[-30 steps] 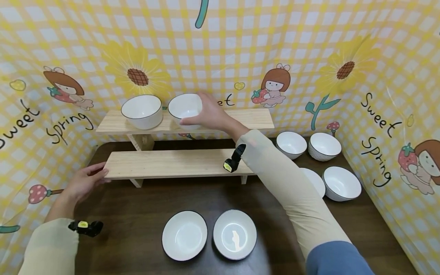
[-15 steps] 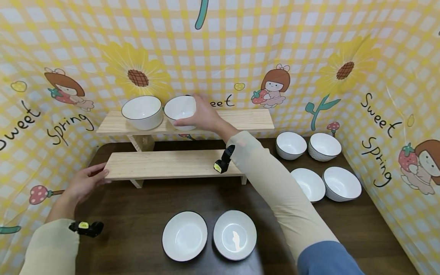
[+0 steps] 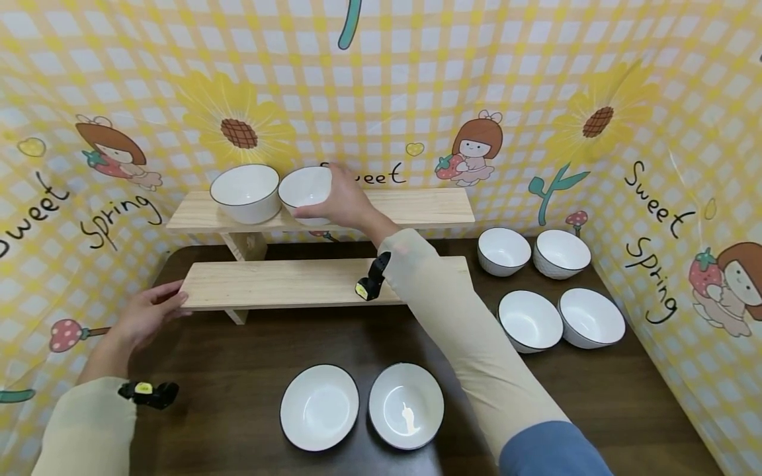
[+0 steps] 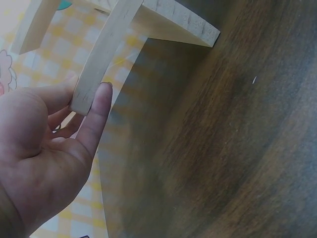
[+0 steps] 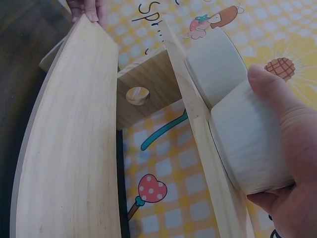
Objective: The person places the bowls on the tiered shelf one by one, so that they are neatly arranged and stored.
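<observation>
On the upper board of a two-step wooden shelf (image 3: 417,206), my right hand (image 3: 345,199) grips a white bowl (image 3: 305,188) with a dark rim, thumb on the near side. That bowl stands against another white bowl (image 3: 245,192) to its left; in the right wrist view the held bowl (image 5: 250,139) and its neighbour (image 5: 215,67) appear to touch. At the lower board's left end, my left hand (image 3: 147,318) pinches the wood. The left wrist view shows the board's end (image 4: 94,74) between the thumb and fingers of the left hand (image 4: 54,144).
Two white bowls, a left one (image 3: 319,408) and a right one (image 3: 407,406), rest on the dark table (image 3: 238,396) in front. Several more, such as a small bowl (image 3: 504,251) and a larger bowl (image 3: 592,318), stand at the right. A checked cloth (image 3: 369,86) surrounds the table.
My right hand has shifted the gripped bowl leftward along the upper board, up to the bowl at its left. The left hand has stayed on the lower board's end.
</observation>
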Motion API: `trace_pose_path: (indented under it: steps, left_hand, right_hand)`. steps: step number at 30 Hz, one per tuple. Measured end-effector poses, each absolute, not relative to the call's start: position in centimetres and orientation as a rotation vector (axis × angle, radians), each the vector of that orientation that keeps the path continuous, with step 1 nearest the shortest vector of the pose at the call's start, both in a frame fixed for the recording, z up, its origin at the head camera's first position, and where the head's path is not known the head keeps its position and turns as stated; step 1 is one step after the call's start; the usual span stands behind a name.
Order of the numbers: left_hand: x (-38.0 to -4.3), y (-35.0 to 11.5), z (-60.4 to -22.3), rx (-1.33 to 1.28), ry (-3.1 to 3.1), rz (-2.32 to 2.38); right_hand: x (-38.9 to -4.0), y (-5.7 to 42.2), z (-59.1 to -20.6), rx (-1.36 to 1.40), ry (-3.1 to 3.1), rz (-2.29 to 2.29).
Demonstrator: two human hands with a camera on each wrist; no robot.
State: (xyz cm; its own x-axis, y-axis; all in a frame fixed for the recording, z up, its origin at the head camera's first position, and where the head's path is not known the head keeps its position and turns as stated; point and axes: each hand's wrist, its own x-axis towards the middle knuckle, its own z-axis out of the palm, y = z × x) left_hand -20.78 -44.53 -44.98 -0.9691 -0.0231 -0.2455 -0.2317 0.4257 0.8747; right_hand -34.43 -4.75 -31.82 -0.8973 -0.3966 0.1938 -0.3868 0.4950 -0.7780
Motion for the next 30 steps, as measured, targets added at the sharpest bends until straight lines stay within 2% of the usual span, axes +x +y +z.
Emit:
trace_pose_path:
  steps: [30]
  left_hand:
    - [-20.90,-44.67,-44.88,-0.256,2.466,1.568]
  right_hand:
    - [-34.73,-5.33,-32.10,-0.637,2.753,-1.451]
